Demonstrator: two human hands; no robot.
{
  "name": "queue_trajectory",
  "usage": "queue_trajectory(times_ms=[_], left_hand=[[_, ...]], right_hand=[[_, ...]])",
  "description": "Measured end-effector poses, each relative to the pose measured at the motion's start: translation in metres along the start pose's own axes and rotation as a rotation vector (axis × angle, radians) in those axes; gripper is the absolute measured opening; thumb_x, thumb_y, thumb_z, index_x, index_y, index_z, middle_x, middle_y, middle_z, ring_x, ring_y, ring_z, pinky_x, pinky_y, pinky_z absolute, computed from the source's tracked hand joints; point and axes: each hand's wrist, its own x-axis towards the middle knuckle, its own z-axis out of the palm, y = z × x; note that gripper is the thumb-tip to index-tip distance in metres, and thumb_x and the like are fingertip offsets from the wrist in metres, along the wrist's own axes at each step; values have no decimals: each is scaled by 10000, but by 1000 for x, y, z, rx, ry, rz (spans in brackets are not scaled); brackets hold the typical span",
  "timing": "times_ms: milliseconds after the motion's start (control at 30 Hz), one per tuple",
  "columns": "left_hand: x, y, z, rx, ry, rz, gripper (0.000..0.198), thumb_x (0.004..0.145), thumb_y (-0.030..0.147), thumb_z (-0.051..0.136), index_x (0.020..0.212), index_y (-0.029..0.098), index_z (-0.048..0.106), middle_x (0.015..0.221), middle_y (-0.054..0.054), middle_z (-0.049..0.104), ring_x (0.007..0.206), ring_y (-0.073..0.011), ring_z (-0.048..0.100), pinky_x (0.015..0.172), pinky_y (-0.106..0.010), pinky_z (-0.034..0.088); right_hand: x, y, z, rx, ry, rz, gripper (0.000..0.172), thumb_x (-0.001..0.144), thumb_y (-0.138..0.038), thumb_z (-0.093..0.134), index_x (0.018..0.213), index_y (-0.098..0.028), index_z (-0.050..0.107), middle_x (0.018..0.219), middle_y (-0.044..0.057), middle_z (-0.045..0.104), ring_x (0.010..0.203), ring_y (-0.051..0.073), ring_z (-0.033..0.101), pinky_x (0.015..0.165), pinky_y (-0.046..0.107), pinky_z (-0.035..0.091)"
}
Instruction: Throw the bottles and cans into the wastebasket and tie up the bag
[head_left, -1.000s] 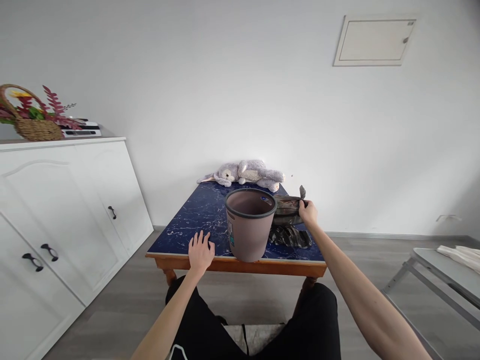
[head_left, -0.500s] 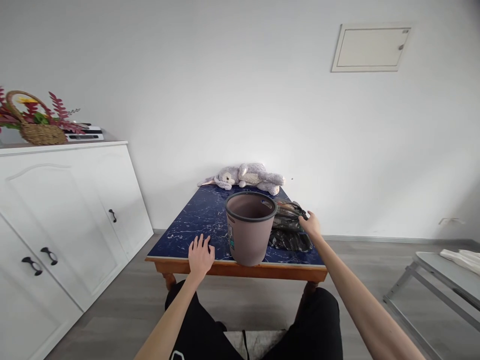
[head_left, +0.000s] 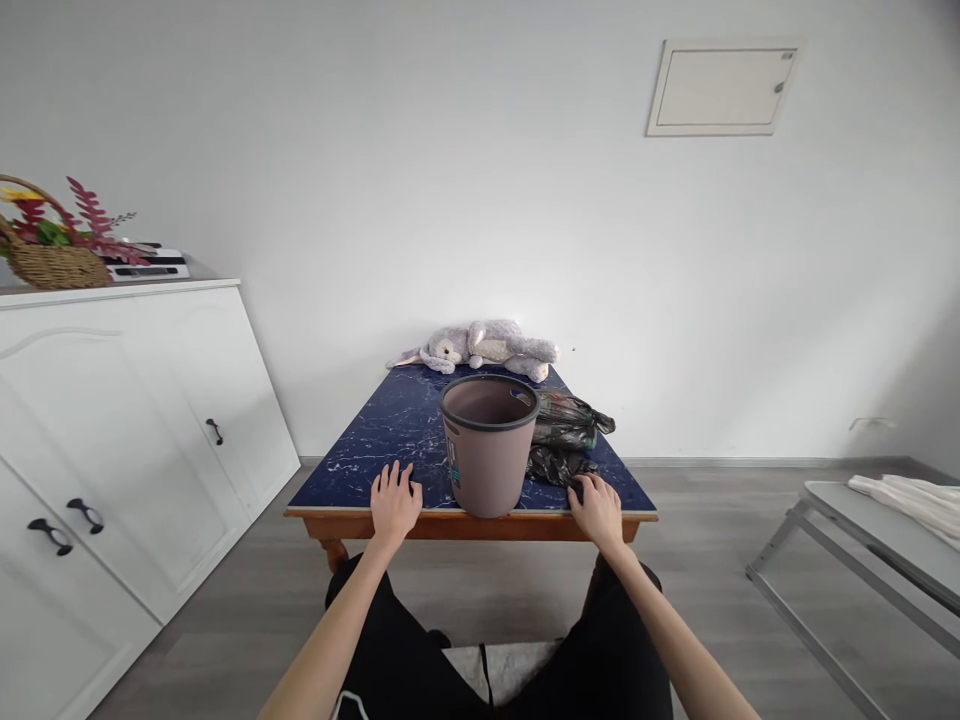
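A brown-mauve plastic trash bin [head_left: 489, 465] with a dark rim stands upright near the table's front edge, between my hands. My left hand [head_left: 395, 505] lies palm down on the blue marbled tabletop [head_left: 375, 430], left of the bin, fingers spread, holding nothing. On the right, my right hand [head_left: 598, 510] rests at the front edge, fingers bent slightly down, its thumb side against the crumpled lower black plastic bag [head_left: 559, 465]. Behind that sits a filled, translucent black bag [head_left: 566, 418] with its tied end pointing right. The bin hides part of both bags.
A grey plush rabbit [head_left: 487, 345] lies on its side at the table's back, by the wall. To the left is a white cabinet [head_left: 142, 400] with a wicker flower basket [head_left: 60, 265] on top. A grey folding table [head_left: 885, 520] holding white cloth [head_left: 911, 500] stands right.
My right hand has let go of the filled bag's end and moved down and toward me to the table edge. The lower bag's outline is more bunched. My left hand stays put.
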Motion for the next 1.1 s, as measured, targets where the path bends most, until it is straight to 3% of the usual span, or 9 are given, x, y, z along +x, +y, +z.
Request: queue_trajectory(times_ms=[200,367,467,533,633,733,900,967,1100], left_hand=[[2,0,-5,-51,-64,-10,614,1050,390,333,1530,127,610,1648,-150,516,1583,-380,385,1308,-540,270],[1,4,-17,-146,-139,-40,616,1047,436,362,1534,139,593,1671,-164,482,1610,-403,325,1316,-578,220],[-6,9,-33,-241,-204,-51,620,1016,504,438,1478,137,630,1642,-197,510,1591,-454,339,1278,-632,281],[-14,15,-50,-325,-247,-36,619,1009,533,453,1449,138,639,1596,-214,558,1537,-449,440,1202,-600,424],[-33,31,-89,-476,-305,31,581,1058,545,375,1444,191,629,1502,-170,652,1355,-328,657,1020,-412,600],[-52,58,-138,-629,-386,130,507,1078,602,404,1384,293,665,1356,-73,753,1268,-237,715,1000,-307,607],[-79,99,-212,-927,-651,135,497,1060,605,509,1467,351,638,1446,-81,709,1339,-285,679,1056,-382,597],[-90,109,-229,-946,-634,107,501,1062,607,507,1485,371,633,1489,-78,681,1362,-302,663,1072,-403,588],[-112,119,-240,-971,-450,-12,516,1060,618,511,1482,350,639,1435,-77,711,1342,-292,667,1067,-370,577]], right_hand=[[-24,-17,-20,217,69,83,137,831,-327,643,925,-229,653,1076,139,716,1209,377,599,1073,520,399],[-32,-39,-38,587,154,234,362,797,-492,732,1015,-216,648,1004,97,727,1024,301,668,943,425,494],[-38,-54,-55,871,191,332,500,781,-575,777,1110,-218,658,1043,74,739,986,255,701,835,349,539],[-47,-63,-68,1057,203,380,513,775,-584,794,1133,-239,671,1067,53,751,974,232,714,788,319,555],[-67,-77,-88,1291,180,423,446,774,-543,820,1104,-267,703,1066,26,770,939,209,726,761,303,586],[-94,-94,-103,1457,79,446,363,805,-463,838,1093,-261,746,1129,36,783,1004,208,740,848,318,620],[-127,-129,-113,1875,-209,603,272,822,-272,836,1087,-235,788,1136,34,808,1105,200,749,976,319,620],[-134,-140,-114,1909,-270,626,279,815,-252,843,1090,-241,796,1136,31,811,1093,204,755,947,321,634],[-142,-149,-116,1879,-344,620,299,831,-291,853,1123,-259,800,1208,36,790,1110,222,738,897,328,641]])
